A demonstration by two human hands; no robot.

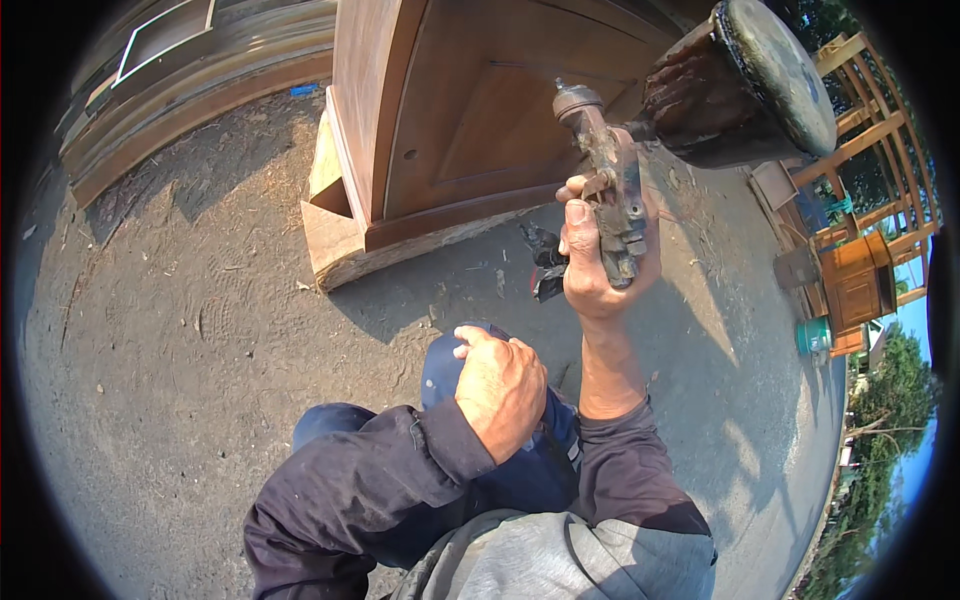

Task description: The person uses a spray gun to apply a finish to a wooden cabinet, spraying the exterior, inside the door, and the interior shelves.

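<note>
My right hand [605, 265] is wrapped around the handle of a stained metal spray gun [612, 185], held up before the cabinet. Its round head points toward the far side. A large cup [700, 95], coated in dark brown, hangs off the gun's right side, tilted, with a pale round end. Behind the gun stands a brown wooden cabinet [470, 130] with a panelled door. My left hand [500, 385] rests by my bent knee [450, 360] in dark blue trousers. Its fingers are curled in, and nothing shows in them; the palm is hidden.
The cabinet sits on rough wooden blocks [345, 250] on dusty ground. Black plastic scrap [545, 260] lies near its base. Stacked boards [200, 110] line the far left. At right stand a wooden frame [870, 130], a small orange-brown cabinet [858, 280] and a green bucket [813, 336].
</note>
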